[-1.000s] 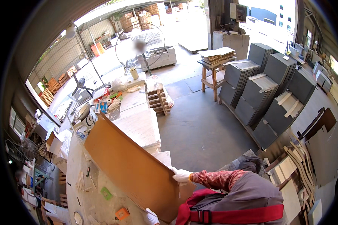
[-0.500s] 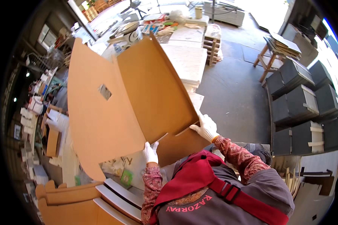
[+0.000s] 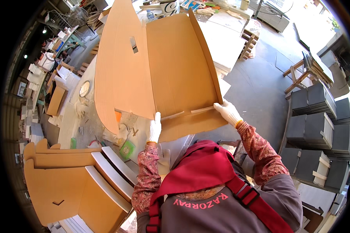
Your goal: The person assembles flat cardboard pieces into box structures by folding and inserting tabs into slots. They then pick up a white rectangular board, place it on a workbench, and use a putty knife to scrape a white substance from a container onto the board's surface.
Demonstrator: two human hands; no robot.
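Observation:
A large brown cardboard box [image 3: 181, 66], partly folded, lies opened out in front of me. Its broad left panel [image 3: 122, 73] has a small rectangular slot, and a narrow wall stands up along the right edge. Toward me hangs a near flap [image 3: 190, 126], creased along the fold. My left hand [image 3: 155, 127], in a white glove, pinches the near corner where the left panel meets the base. At the near right corner, my gloved right hand [image 3: 228, 112] grips the side wall and flap, thumb on the inside.
More cardboard boxes [image 3: 58, 186] with white edge strips stand at the lower left. Under the box is a cluttered worktable [image 3: 76, 116] with a green packet [image 3: 127, 149]. White boards [image 3: 225, 37] are stacked beyond. Dark grey panels [image 3: 309, 130] sit in stacks on the right, near a wooden stand [image 3: 295, 75].
The box has turned slightly clockwise in view and sits farther up the picture, partly through a shift of the camera. Both hands still hold its near corners.

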